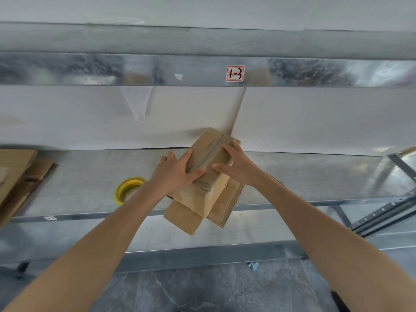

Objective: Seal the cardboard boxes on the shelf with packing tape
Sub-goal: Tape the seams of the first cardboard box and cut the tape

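A small brown cardboard box point(202, 190) sits at an angle on the metal shelf point(315, 176), its top flaps folded together along a centre seam. Its near end flaps hang out over the shelf's front edge. My left hand point(177, 171) lies flat on the left top flap, fingers straight and thumb near the seam. My right hand point(236, 164) presses the right top flap with straight fingers. A roll of packing tape point(127, 188) with a yellow core stands on the shelf just left of my left forearm.
Flattened cardboard point(15, 176) lies at the shelf's far left. A white sheet point(315, 118) backs the shelf, under an upper metal beam bearing a red-and-white label point(235, 73). A lower shelf level and grey tiled floor point(213, 289) lie below; frame rails point(382, 212) stand at right.
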Demonstrator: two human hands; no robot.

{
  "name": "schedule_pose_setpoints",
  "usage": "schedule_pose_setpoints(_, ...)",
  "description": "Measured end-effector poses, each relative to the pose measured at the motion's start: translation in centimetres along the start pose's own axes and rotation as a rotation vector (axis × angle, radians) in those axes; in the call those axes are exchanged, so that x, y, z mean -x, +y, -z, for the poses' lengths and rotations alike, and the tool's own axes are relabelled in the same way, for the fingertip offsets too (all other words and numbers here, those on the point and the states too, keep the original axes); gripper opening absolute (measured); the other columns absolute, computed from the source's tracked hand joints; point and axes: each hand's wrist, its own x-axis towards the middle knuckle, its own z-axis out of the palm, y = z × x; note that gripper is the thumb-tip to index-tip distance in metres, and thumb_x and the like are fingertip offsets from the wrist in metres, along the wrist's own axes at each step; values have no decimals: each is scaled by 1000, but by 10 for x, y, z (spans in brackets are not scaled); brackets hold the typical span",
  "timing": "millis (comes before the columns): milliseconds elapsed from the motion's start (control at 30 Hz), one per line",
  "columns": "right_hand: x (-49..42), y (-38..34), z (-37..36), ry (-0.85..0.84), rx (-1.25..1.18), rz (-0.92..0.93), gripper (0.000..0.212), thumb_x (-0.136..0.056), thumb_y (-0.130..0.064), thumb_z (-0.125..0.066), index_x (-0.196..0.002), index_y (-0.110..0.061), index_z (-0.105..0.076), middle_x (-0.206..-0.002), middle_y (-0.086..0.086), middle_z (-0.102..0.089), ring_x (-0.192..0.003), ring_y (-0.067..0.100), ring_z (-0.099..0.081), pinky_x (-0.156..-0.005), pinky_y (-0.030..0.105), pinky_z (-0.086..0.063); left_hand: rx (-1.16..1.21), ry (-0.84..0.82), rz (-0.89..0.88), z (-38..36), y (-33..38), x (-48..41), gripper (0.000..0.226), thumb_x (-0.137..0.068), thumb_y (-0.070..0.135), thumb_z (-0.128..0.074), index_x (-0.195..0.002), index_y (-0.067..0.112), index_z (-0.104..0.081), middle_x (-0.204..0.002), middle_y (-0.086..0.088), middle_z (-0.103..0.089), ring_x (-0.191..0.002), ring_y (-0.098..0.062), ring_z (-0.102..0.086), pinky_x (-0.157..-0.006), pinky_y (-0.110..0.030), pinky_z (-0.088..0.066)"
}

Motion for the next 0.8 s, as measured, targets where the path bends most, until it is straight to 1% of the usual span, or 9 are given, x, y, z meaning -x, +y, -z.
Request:
schedule_pose_setpoints(100, -3, 2, 1, 50, 21, -13, 83, -81, -56, -63, -146, -18, -27, -157, -7, -6, -137, 19, -31, -109, 38, -32, 125, -59, -3, -8, 6, 3, 86, -78, 78, -38, -149, 40, -9, -125, -12, -37, -115, -32, -45, -89, -38, -41)
schedule_pose_setpoints(267, -4, 8, 3, 42, 19, -3, 86, -76, -59, -66, -144, -21, -29, -158, -8, -6, -138, 17, -29, -110, 40, -31, 237, -80, 7, -22, 11, 9, 89, -75, 80, -40, -148, 41, -6, -114, -1, -31, -96, -21, -50, -72, -29, -39)
schedule_pose_setpoints(333, -4, 9, 4, 32, 14, 5, 86, -75, -58, -68, -143, -20, -30, -157, -8, -7, -137, 18, -29, -110, 40, -32, 284, -92, -3, -21, 7, 7, 84, -79, 75, -41, -148, 41, -8, -116, -2, -36, -95, -20, -51, -74, -29, -41)
schedule_pose_setpoints(433, -6, 8, 5, 13, 28, 8, 86, -75, -57, -69, -143, -20, -29, -157, -7, -7, -137, 20, -30, -110, 42, -32, 353, -102, -40, -19, -1, 1, 72, -88, 65, -40, -149, 38, -12, -126, -7, -45, -104, -21, -52, -85, -30, -43)
schedule_pose_setpoints(533, -6, 7, 5, 3, 34, 16, 87, -75, -56, -69, -143, -19, -29, -157, -7, -6, -136, 20, -30, -109, 42, -32, 357, -89, -64, -18, -1, 0, 67, -92, 59, -37, -150, 36, -12, -128, -8, -42, -104, -18, -48, -86, -28, -38)
schedule_pose_setpoints(600, -7, 7, 5, -5, 36, 14, 87, -75, -57, -68, -143, -20, -28, -156, -8, -6, -136, 20, -31, -109, 42, -33, 305, -36, -87, -15, 2, -2, 65, -94, 56, -36, -150, 33, -13, -138, -10, -34, -118, -24, -43, -95, -34, -38)
schedule_pose_setpoints(667, -7, 8, 5, -16, 36, 2, 88, -75, -58, -68, -144, -21, -26, -157, -9, -4, -136, 21, -30, -109, 43, -34, 131, 86, -112, -6, 5, -6, 64, -96, 53, -35, -151, 29, -13, -153, -9, -18, -136, -31, -25, -107, -44, -29)
schedule_pose_setpoints(733, -8, 8, 6, -27, 32, -10, 89, -75, -58, -68, -144, -23, -25, -158, -9, -1, -138, 21, -28, -109, 43, -33, -24, 240, -136, 6, 9, -11, 64, -97, 49, -36, -151, 25, -12, -159, -9, -4, -142, -31, -13, -112, -47, -19)
schedule_pose_setpoints(800, -8, 8, 6, -34, 29, -17, 90, -75, -58, -68, -145, -23, -24, -158, -10, 0, -139, 21, -27, -110, 43, -32, -111, 384, -173, 15, 13, -14, 64, -98, 44, -39, -152, 22, -14, -159, -12, -2, -143, -32, -10, -113, -47, -16)
